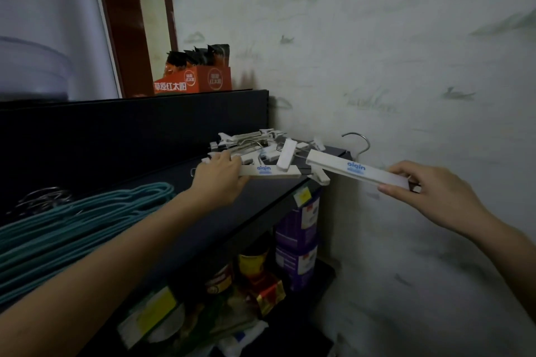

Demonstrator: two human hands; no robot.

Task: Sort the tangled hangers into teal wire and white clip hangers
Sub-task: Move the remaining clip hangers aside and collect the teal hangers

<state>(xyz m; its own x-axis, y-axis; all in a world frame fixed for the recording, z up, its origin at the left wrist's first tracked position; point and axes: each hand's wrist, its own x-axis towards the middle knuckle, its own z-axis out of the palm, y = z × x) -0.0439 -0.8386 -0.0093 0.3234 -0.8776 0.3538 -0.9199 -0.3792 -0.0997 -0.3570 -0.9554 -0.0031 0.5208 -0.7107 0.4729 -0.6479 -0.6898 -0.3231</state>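
Landmark: black flat-topped shelf [162, 180]; all places are given against it.
Left hand: left hand [222, 175] is over the shelf's far middle, fingers curled round a white plastic clip-hanger bar with blue logo [269, 172], holding it at the near side of the heap.
Right hand: right hand [429, 194] is off the shelf's right end, in the air. Thumb and fingers pinch the end of a second white logo-bar clip hanger [356, 169], whose steel hook [359, 142] curls up past the shelf's right corner.
Clip heap: tangled white clip hangers [252, 142] sit at the shelf's far right corner, clips and hooks crossed; count unclear.
Teal group: a stack of teal coated wire hangers [87, 217] lies flat on the shelf's left part, apart from the heap.
Step (judged): freeing the right-hand hanger from the heap. Its inner end is at a clip by the shelf's right edge; can't tell if it is caught.
Do it well: pin the heap with the left hand and draw the hanger out along its own length. If it snags, twist, don't yank, or the heap may slide off the shelf's right end.
Other: orange printed carton [191, 81] behind the shelf, purple boxes [295, 240] under it.
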